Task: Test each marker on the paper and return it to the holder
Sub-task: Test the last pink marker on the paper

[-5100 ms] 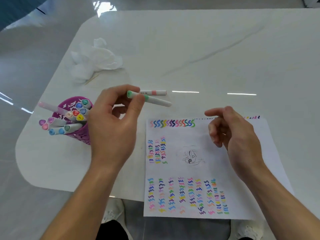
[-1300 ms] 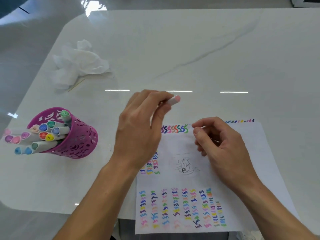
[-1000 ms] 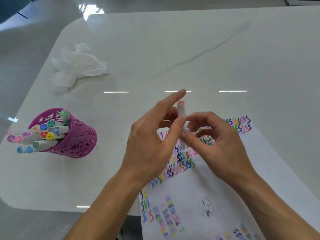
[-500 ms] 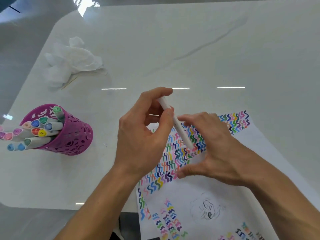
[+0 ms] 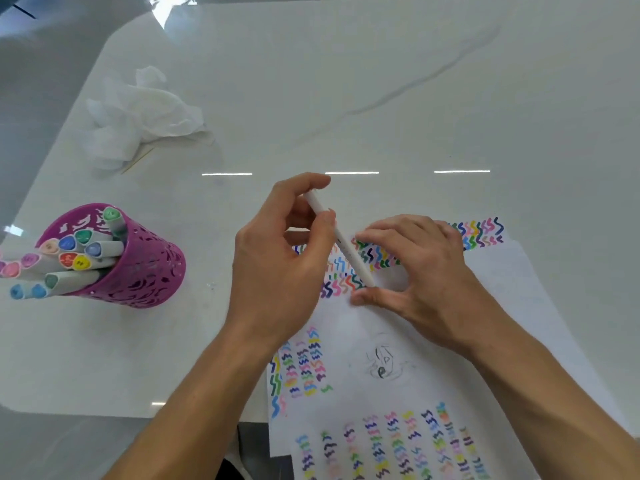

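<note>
Left hand (image 5: pixel 277 268) has the white marker (image 5: pixel 345 244) pinched near its upper end, thumb on one side and curled fingers on the other. The marker slants down and to the right, with its lower end right at the paper (image 5: pixel 398 334), among the colourful squiggle rows. I can't make out the tip itself, it's too small.

Right hand (image 5: pixel 429 278) is spread out flat, palm down, pressing on the paper. Its fingers lie over the squiggles and its thumb sticks out toward the left, so the marker's lower end sits between that thumb and the fingers, just beside the thumb tip.

The purple holder (image 5: pixel 145 275) stands on the counter (image 5: pixel 346 81), well off to the left of both hands, with a bunch of other markers (image 5: pixel 69 261) leaning out of it. A crumpled tissue (image 5: pixel 138 112) lies further back.
</note>
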Tool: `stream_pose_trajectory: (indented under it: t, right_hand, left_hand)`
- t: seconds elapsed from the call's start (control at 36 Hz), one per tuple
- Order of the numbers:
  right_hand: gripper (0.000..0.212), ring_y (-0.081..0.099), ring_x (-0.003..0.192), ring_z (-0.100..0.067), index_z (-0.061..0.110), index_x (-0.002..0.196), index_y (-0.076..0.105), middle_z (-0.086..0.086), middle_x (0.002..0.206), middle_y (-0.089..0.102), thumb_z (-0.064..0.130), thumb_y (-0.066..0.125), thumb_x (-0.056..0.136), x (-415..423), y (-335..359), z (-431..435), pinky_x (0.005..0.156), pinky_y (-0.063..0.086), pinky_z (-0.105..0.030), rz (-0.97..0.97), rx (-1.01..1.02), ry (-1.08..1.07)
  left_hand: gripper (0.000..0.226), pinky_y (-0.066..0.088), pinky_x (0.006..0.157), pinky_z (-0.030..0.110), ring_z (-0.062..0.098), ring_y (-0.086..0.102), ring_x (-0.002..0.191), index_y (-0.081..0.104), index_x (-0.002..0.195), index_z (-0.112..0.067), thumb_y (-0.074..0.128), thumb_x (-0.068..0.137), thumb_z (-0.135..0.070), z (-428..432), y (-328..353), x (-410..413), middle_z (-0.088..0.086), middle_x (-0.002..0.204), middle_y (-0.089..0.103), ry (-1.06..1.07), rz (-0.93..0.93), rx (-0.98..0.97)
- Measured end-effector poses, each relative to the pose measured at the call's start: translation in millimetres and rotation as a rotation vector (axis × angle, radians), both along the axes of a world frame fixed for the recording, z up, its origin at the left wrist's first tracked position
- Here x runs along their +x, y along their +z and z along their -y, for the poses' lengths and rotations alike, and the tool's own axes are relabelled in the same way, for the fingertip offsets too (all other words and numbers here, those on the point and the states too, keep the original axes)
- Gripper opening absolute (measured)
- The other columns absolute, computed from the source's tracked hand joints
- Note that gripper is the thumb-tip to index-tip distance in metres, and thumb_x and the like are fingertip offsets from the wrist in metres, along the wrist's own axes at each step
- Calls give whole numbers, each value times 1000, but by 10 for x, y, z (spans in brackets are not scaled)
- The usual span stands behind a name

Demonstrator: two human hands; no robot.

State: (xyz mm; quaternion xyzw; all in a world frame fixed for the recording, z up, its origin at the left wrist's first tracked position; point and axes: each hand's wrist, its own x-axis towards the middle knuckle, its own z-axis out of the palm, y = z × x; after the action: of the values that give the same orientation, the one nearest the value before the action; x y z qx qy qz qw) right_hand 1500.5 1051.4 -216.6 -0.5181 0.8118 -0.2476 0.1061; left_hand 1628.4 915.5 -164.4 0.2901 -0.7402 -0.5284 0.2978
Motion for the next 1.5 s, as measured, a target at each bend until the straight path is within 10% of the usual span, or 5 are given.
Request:
stream_pose_trajectory:
  t: [0.31,0.72,1.22,1.5]
  right_hand:
    - [100,38,143,-9,35,147,47,15,147,50,88,59,63,-9,70,-63,122,18,-41,39,104,93]
    - [74,40,138,-12,28,147,47,10,141,51,59,63,82,37,34,-4,119,14,-22,72,13,52]
    - [58,48,129,-15,25,138,58,9,132,60,36,64,82,-34,60,-22,112,25,-30,23,-2,-10]
    - [56,54,115,-1,29,141,56,16,122,65,54,68,93,65,230,35,104,34,-12,117,-176,-60]
  left_hand:
    - [25,58,75,31,16,70,81,64,118,-19,65,95,-10,66,40,10,-3,92,67,80,-51,12]
    - [25,58,77,29,15,71,86,63,118,-20,64,96,-10,76,52,21,-1,96,69,81,-46,12]
    - [25,58,78,31,14,71,86,63,118,-21,64,95,-11,91,37,22,-2,95,69,96,-19,10]
    - [14,59,81,32,15,74,84,65,108,-15,63,96,-10,52,8,39,-4,89,77,-97,62,134]
